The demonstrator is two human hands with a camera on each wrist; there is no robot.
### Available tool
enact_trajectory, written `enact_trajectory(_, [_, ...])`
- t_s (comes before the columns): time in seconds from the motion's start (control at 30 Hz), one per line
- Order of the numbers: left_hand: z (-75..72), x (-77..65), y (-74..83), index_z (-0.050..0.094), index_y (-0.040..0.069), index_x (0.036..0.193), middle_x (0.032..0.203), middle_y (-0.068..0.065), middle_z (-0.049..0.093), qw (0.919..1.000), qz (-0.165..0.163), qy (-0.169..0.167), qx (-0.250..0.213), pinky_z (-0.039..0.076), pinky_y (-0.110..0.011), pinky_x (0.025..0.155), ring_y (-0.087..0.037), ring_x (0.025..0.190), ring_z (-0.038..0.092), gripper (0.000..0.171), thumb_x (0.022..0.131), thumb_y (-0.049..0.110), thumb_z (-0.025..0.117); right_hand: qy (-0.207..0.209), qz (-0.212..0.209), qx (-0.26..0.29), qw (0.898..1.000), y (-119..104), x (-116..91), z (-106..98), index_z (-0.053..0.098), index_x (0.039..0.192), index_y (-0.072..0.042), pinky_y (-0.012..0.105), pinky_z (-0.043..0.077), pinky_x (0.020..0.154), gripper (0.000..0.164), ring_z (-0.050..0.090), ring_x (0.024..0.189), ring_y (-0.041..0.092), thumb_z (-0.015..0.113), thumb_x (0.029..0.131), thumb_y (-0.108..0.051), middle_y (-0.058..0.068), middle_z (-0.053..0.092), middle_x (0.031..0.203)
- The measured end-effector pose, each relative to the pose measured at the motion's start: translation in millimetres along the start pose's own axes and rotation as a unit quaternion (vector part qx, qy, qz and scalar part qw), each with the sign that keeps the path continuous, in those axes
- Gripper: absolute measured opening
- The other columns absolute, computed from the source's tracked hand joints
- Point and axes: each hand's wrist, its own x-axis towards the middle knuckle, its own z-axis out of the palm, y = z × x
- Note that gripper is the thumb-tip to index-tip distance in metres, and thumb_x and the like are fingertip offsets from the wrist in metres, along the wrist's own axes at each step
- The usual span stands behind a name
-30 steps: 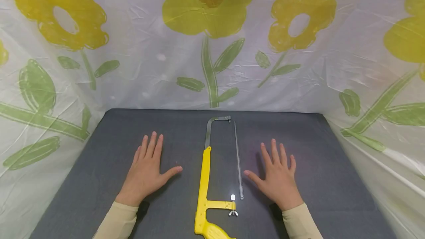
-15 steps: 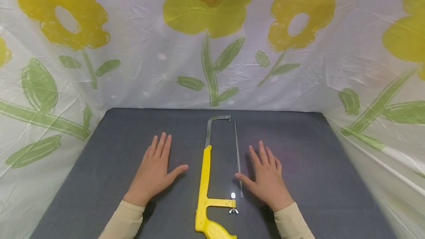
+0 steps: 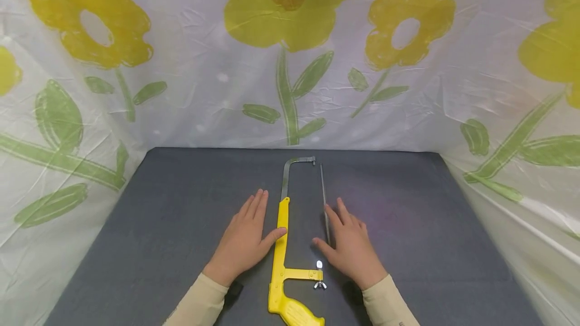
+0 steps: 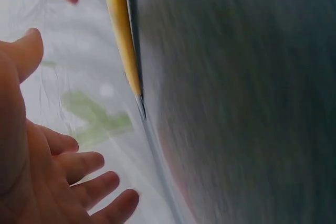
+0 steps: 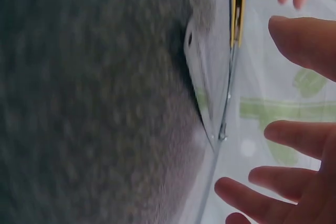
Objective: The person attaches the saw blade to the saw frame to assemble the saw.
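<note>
A yellow hacksaw frame point(image 3: 276, 273) lies on the dark table, its bare metal front arm point(image 3: 285, 175) pointing away from me and its handle point(image 3: 299, 313) near me. Just to its right lies a separate thin hacksaw blade point(image 3: 323, 192). My left hand point(image 3: 242, 240) is spread beside the frame, and its thumb overlaps the yellow bar in the head view; in the left wrist view the fingers stand apart from it. Over the blade's near part, my right hand point(image 3: 353, 253) hovers with loosely extended fingers, hiding that end. The right wrist view shows the blade point(image 5: 201, 85) flat below the fingers.
A wing nut point(image 3: 319, 285) sits on the frame's short yellow cross arm. Behind the dark-covered table point(image 3: 399, 185), a white curtain point(image 3: 195, 89) printed with yellow flowers hangs at the back and along both sides.
Both hands have moved inward: the left to the right, up to the hacksaw frame, and the right to the left, over the blade. Frame and blade lie where they were.
</note>
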Motion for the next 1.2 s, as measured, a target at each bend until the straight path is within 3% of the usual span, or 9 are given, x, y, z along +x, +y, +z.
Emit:
enact_trajectory(0.17, [3.7,-0.6,12.9,0.009,0.019,0.164,0.168,-0.007,0.022,0.9991,0.000,-0.036,-0.021,0.040,-0.057,0.112,-0.034,0.147,0.039,0.101,0.091,0.073,0.053,-0.029,0.010,0.013,0.999,-8.5,-0.3,2.4,0.043,0.154,-0.018,0.067,0.034,0.109,0.083,0.045,0.141,0.042,0.074,0.086,-0.054,0.019,0.031,0.163])
enact_trajectory(0.33, [6.2,-1.4,22.4,0.017,0.017,0.163,0.162,-0.011,0.035,0.9984,-0.002,-0.052,-0.024,0.048,-0.054,0.105,-0.035,0.139,0.049,0.098,0.090,0.060,0.067,-0.047,0.028,0.028,0.998,-12.9,-0.2,1.3,0.045,0.153,-0.017,0.070,0.033,0.109,0.080,0.042,0.143,0.043,0.074,0.087,-0.053,0.019,0.033,0.162])
enact_trajectory(0.53, [7.6,-1.5,32.6,0.033,0.010,0.158,0.143,-0.015,0.053,0.9981,-0.017,-0.052,-0.028,0.053,-0.047,0.098,-0.029,0.120,0.060,0.094,0.084,0.043,0.081,-0.034,0.035,0.032,0.998,-14.6,-1.1,3.1,0.054,0.145,-0.009,0.059,0.044,0.107,0.073,0.050,0.136,0.041,0.076,0.087,-0.047,0.022,0.045,0.152])
enact_trajectory(0.77, [10.2,2.6,41.0,0.040,0.005,0.154,0.130,-0.016,0.056,0.9962,-0.043,-0.060,-0.045,0.055,-0.041,0.089,-0.024,0.106,0.059,0.090,0.081,0.034,0.084,-0.013,0.039,0.037,0.998,-11.8,5.0,4.2,0.058,0.139,-0.004,0.049,0.052,0.097,0.067,0.062,0.116,0.033,0.081,0.085,-0.037,0.017,0.059,0.129])
enact_trajectory(1.0, [12.6,4.6,49.1,0.046,0.000,0.148,0.122,-0.017,0.057,0.9958,-0.060,-0.057,-0.041,0.056,-0.038,0.081,-0.023,0.093,0.059,0.084,0.079,0.025,0.087,-0.038,0.091,0.043,0.994,-15.1,20.0,3.0,0.059,0.137,-0.001,0.051,0.055,0.089,0.063,0.065,0.105,0.035,0.079,0.086,-0.033,0.020,0.060,0.121])
enact_trajectory(1.2, [13.1,4.6,52.4,0.049,-0.004,0.144,0.116,-0.017,0.055,0.9949,-0.076,-0.049,-0.046,0.056,-0.035,0.072,-0.020,0.081,0.058,0.082,0.076,0.019,0.089,-0.032,0.131,0.046,0.990,-22.2,32.1,1.4,0.061,0.128,0.003,0.054,0.053,0.077,0.053,0.065,0.089,0.039,0.077,0.087,-0.026,0.022,0.060,0.107])
